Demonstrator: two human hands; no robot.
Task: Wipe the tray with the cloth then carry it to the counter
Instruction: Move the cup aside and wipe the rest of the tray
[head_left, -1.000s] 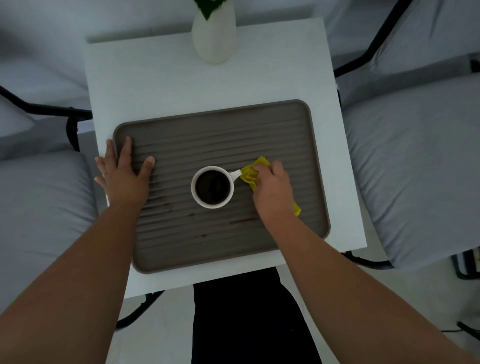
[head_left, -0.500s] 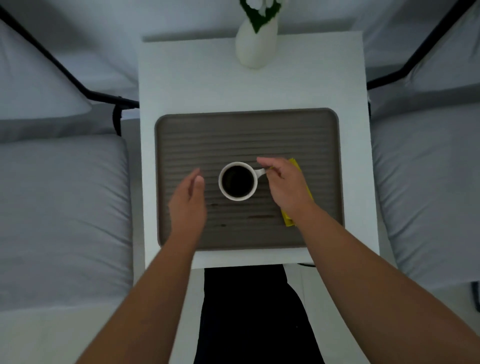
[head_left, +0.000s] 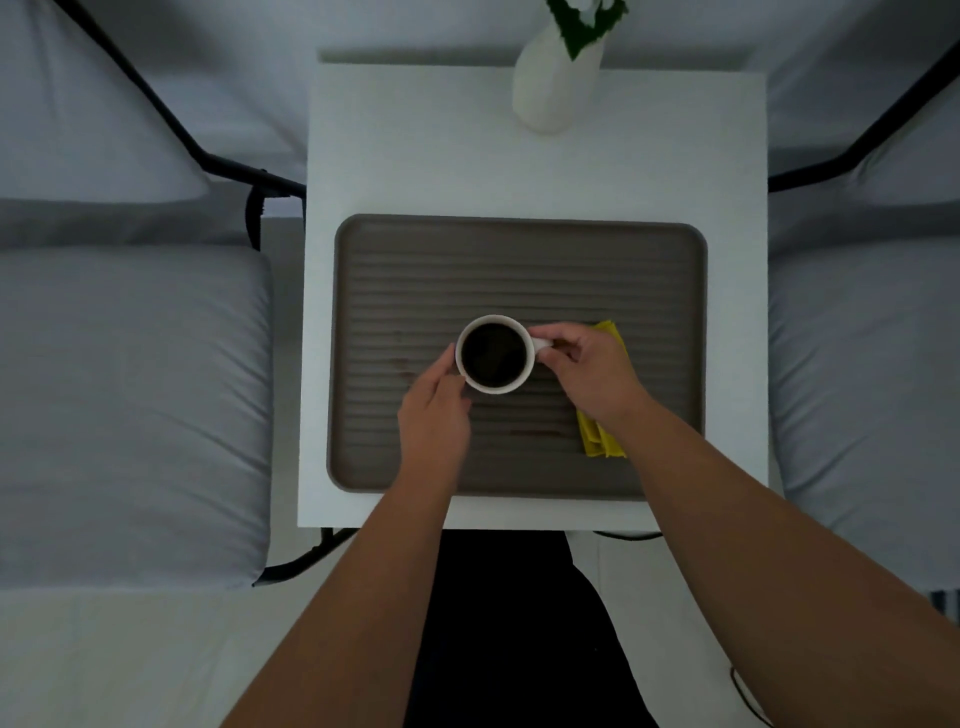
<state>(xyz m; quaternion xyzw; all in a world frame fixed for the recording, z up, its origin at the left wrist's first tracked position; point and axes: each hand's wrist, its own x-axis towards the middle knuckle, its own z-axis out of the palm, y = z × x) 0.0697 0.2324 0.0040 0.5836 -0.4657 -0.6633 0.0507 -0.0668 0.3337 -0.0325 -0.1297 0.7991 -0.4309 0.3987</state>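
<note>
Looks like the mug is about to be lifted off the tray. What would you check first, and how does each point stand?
1. Right hand pinches the mug handle: ok.
2. Left hand steadies the mug's side: ok.
3. Mug upright, coffee level: ok.
4. Bare table beyond the tray for setting down: ok.
5. Cloth within reach on the tray: ok.
6. Tray wiped clean: not ok, streaks remain.

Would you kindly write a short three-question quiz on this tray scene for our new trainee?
1. True or false: the yellow cloth lies on the tray.
2. Which hand pinches the mug's handle? A) left B) right
3. Fill in: the vase stands on the ____, beyond the tray.

Key:
1. True.
2. B: the right hand pinches it, while the left hand touches the side of the mug.
3. Table.
</note>
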